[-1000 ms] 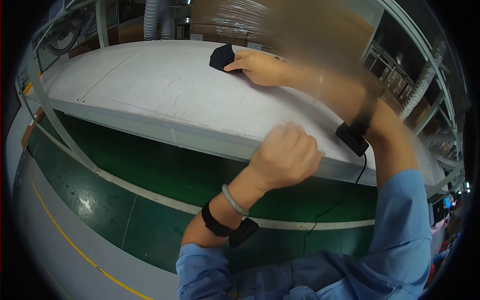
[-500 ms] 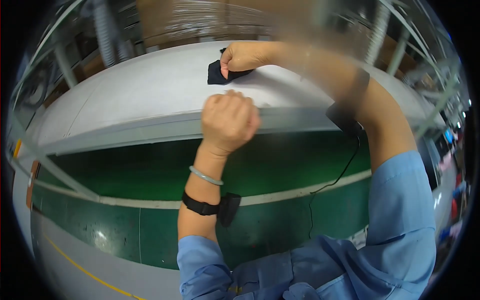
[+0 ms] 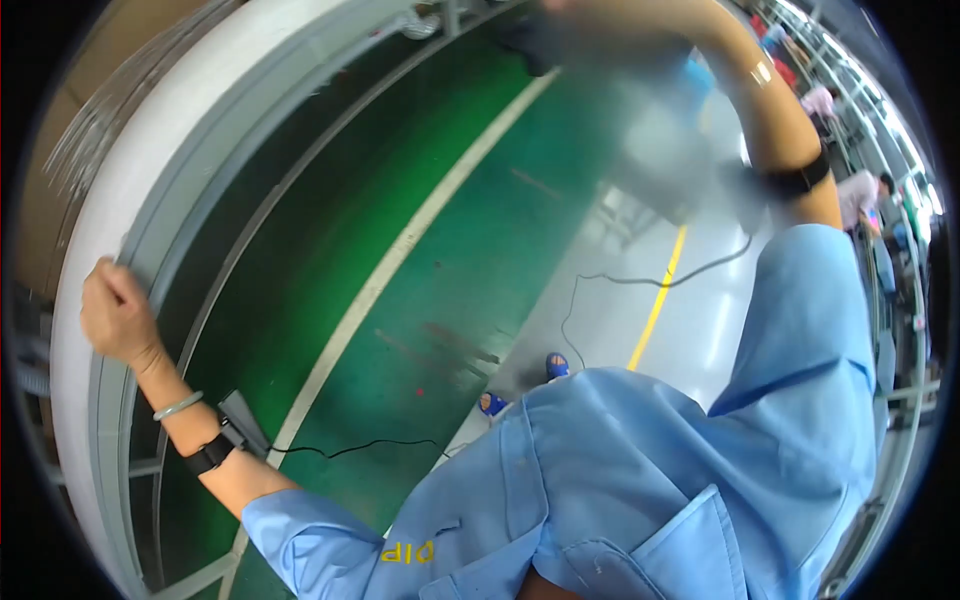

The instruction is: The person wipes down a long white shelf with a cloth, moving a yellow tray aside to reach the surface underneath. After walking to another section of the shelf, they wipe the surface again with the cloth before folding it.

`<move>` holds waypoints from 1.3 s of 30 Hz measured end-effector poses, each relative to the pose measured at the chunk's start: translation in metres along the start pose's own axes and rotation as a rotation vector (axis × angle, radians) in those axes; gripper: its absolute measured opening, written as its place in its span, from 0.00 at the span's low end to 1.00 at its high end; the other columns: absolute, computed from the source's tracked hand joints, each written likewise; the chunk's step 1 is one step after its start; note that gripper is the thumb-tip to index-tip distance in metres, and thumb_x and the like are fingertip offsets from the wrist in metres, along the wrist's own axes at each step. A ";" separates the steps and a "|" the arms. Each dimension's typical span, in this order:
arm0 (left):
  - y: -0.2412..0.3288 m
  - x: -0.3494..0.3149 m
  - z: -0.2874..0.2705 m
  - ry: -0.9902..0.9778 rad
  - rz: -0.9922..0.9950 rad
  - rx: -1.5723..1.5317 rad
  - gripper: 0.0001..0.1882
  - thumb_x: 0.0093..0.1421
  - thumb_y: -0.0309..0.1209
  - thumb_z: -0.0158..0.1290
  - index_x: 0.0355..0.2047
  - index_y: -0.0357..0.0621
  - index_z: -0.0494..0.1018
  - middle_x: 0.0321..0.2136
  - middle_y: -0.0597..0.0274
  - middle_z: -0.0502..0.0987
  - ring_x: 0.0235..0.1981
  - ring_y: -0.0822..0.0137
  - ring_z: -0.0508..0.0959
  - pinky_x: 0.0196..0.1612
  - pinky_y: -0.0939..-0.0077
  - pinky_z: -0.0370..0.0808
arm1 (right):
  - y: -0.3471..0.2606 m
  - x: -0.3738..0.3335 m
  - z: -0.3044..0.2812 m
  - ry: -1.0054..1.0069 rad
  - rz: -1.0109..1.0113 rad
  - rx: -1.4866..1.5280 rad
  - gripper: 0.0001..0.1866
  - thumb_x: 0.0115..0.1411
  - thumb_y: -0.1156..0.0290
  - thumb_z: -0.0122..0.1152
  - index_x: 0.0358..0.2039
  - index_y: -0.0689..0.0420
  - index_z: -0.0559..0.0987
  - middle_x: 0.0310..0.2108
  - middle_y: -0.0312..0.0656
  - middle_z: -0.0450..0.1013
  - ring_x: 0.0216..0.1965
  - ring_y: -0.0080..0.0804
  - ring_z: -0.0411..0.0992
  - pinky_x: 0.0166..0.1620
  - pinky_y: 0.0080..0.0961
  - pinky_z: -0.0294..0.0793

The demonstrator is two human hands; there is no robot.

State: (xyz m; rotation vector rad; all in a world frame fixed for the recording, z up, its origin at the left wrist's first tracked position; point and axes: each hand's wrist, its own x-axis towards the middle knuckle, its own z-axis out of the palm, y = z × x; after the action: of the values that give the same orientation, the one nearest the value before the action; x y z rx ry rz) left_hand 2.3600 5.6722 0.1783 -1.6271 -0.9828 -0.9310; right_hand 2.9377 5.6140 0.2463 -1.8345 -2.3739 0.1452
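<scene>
Black cloth [image 3: 530, 42] is up by the top edge, just beside our right hand [image 3: 592, 12]. That hand is blurry and partly cut off, so we cannot tell how far its fingers close or if they grip the cloth. Our left hand [image 3: 118, 320] curls into a loose fist by the edge of the white table [image 3: 98, 190], and we see nothing in it. We wear a pale bracelet [image 3: 178, 406] on our left wrist.

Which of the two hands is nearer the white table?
The left hand, the one with the grey bangle at its wrist, is beside the table; the right hand, blurred at the top of the view, is farther from it.
</scene>
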 end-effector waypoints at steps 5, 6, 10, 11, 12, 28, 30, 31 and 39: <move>0.006 0.003 0.018 -0.146 -0.080 0.007 0.10 0.59 0.34 0.44 0.32 0.45 0.75 0.29 0.61 0.76 0.28 0.58 0.76 0.28 0.68 0.71 | 0.239 -0.227 0.175 0.082 0.285 -0.250 0.11 0.49 0.75 0.44 0.31 0.59 0.75 0.27 0.45 0.74 0.28 0.40 0.72 0.36 0.30 0.70; 0.008 -0.003 0.011 -0.248 -0.140 0.082 0.11 0.60 0.34 0.43 0.35 0.45 0.74 0.33 0.61 0.76 0.31 0.58 0.75 0.31 0.68 0.72 | 0.133 -0.242 0.149 -0.122 0.687 -0.114 0.09 0.49 0.74 0.46 0.29 0.59 0.75 0.28 0.51 0.73 0.30 0.43 0.72 0.37 0.32 0.70; 0.039 0.010 0.010 -0.314 -0.141 0.012 0.13 0.60 0.35 0.43 0.42 0.46 0.72 0.42 0.57 0.73 0.41 0.57 0.74 0.40 0.68 0.72 | 0.209 -0.338 0.243 0.340 0.907 0.428 0.17 0.51 0.76 0.45 0.41 0.55 0.76 0.31 0.36 0.74 0.33 0.28 0.71 0.38 0.26 0.70; 0.048 0.005 0.001 -0.244 -0.070 0.039 0.14 0.60 0.34 0.43 0.43 0.45 0.72 0.43 0.56 0.73 0.43 0.57 0.73 0.43 0.67 0.71 | 0.205 -0.343 0.241 0.336 0.893 0.620 0.18 0.53 0.74 0.46 0.45 0.55 0.73 0.36 0.37 0.72 0.37 0.29 0.70 0.40 0.27 0.70; 0.060 0.002 -0.005 -0.175 -0.014 0.074 0.15 0.60 0.34 0.43 0.45 0.45 0.71 0.43 0.54 0.72 0.44 0.57 0.72 0.46 0.66 0.70 | 0.196 -0.345 0.234 0.328 0.878 0.805 0.19 0.55 0.72 0.46 0.49 0.54 0.71 0.40 0.38 0.71 0.40 0.30 0.69 0.42 0.29 0.70; 0.544 -0.002 -0.078 -0.831 -0.030 -1.332 0.14 0.56 0.26 0.48 0.43 0.41 0.69 0.43 0.54 0.70 0.46 0.59 0.70 0.49 0.71 0.66 | 0.210 -0.321 0.236 0.404 0.617 1.628 0.24 0.56 0.78 0.45 0.55 0.64 0.62 0.48 0.43 0.66 0.47 0.28 0.68 0.45 0.25 0.71; 0.562 0.003 -0.084 -0.903 -0.082 -1.395 0.14 0.56 0.26 0.48 0.44 0.41 0.69 0.43 0.54 0.69 0.46 0.60 0.70 0.49 0.71 0.66 | 0.213 -0.316 0.239 0.361 0.712 1.584 0.23 0.56 0.79 0.44 0.54 0.66 0.62 0.49 0.45 0.66 0.48 0.30 0.67 0.45 0.26 0.71; 0.569 0.006 -0.086 -0.981 -0.139 -1.455 0.15 0.56 0.27 0.48 0.44 0.41 0.69 0.44 0.55 0.69 0.46 0.61 0.70 0.48 0.72 0.66 | 0.214 -0.315 0.240 0.335 0.757 1.562 0.23 0.56 0.80 0.44 0.54 0.66 0.62 0.49 0.46 0.65 0.49 0.31 0.67 0.46 0.26 0.72; 0.618 -0.031 -0.074 -1.349 -0.546 -1.730 0.23 0.59 0.32 0.47 0.54 0.43 0.60 0.49 0.57 0.65 0.47 0.63 0.69 0.48 0.70 0.67 | 0.185 -0.290 0.222 0.467 0.082 2.163 0.23 0.58 0.79 0.42 0.55 0.67 0.60 0.50 0.47 0.65 0.49 0.34 0.67 0.51 0.29 0.69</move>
State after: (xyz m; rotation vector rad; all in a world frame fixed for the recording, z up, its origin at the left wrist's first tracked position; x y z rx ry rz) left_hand 2.9071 5.4764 -0.0480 -3.8700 -1.6570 -0.9836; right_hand 3.1487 5.3817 -0.0168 -0.5493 -0.6155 1.3260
